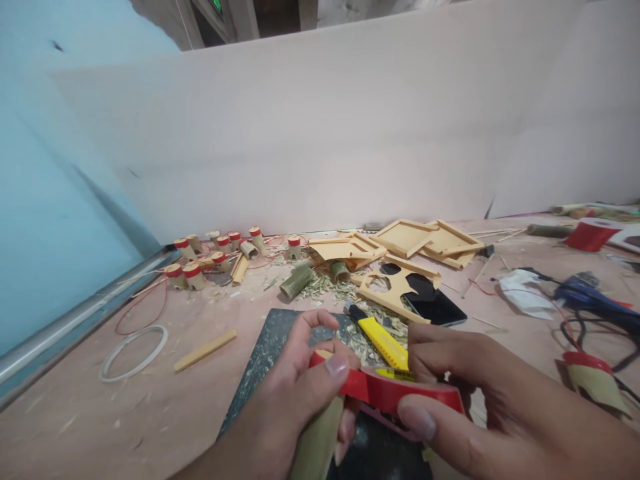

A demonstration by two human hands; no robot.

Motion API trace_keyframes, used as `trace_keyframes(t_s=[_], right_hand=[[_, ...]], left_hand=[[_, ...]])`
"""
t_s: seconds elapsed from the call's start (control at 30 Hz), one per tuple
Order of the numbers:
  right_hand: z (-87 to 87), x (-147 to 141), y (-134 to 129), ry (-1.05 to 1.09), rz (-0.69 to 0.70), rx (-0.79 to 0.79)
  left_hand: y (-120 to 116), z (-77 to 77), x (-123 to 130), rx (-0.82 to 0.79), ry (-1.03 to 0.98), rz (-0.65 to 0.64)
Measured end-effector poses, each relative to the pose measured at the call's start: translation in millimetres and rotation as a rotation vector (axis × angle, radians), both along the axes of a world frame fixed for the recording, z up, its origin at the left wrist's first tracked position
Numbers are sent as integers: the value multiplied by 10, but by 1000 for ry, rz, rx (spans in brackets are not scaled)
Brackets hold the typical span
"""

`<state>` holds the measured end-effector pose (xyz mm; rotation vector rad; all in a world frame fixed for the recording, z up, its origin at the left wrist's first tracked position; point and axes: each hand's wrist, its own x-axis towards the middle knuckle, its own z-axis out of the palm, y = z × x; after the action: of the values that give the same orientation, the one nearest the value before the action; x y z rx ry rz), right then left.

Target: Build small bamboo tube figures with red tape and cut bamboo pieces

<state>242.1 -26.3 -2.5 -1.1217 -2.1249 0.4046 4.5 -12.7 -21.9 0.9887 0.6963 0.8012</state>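
My left hand [310,380] grips a piece of bamboo tube [316,443], its thumb pressing red tape against the tube's upper end. A pale disc shows on top of that end. From there the tape runs across to a roll of red tape [390,395], which my right hand [465,393] holds between thumb and fingers. Beneath both hands lies a dark board [260,360]. Just beyond them, a yellow utility knife [383,340] rests on the board among shavings; part of it is hidden by the roll and my right hand.
Several red-banded bamboo pieces [194,275] stand at the back left. A white ring [134,353] and a wood strip [205,351] lie at left. Cut wooden sheets [403,238] and a black phone-like slab [440,305] lie beyond my hands. Cables [600,307] cross the right side.
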Motion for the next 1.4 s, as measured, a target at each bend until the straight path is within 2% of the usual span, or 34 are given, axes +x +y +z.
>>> trace_keyframes(t_s=[0.13, 0.27, 0.43, 0.63, 0.77, 0.87, 0.97, 1.03, 1.17, 1.27, 1.4], right_hand=[[33, -20, 8, -31, -33, 67], [68, -12, 43, 45, 49, -11], [41, -34, 25, 90, -10, 0], [37, -14, 2, 157, 55, -84], [84, -2, 10, 132, 99, -16], [111, -16, 23, 109, 121, 58], [102, -21, 39, 100, 128, 113], [74, -8, 48, 91, 111, 153], [9, 44, 64, 22, 44, 164], [-15, 61, 73, -28, 38, 116], [-19, 28, 70, 15, 13, 114]], left_hand=[[-1, 28, -33, 3, 41, -47], [18, 59, -68, -1, 99, -34], [28, 60, -65, -23, 88, -64], [37, 78, -54, 2, 10, -73], [4, 104, -100, 149, 142, -28], [-44, 119, -143, 332, 349, 53], [-65, 131, -166, 393, 520, 104], [-36, 141, -161, 369, 461, 131], [104, 160, -136, 207, 194, 147], [174, 163, -135, 160, 256, 176], [145, 165, -131, 191, 280, 185]])
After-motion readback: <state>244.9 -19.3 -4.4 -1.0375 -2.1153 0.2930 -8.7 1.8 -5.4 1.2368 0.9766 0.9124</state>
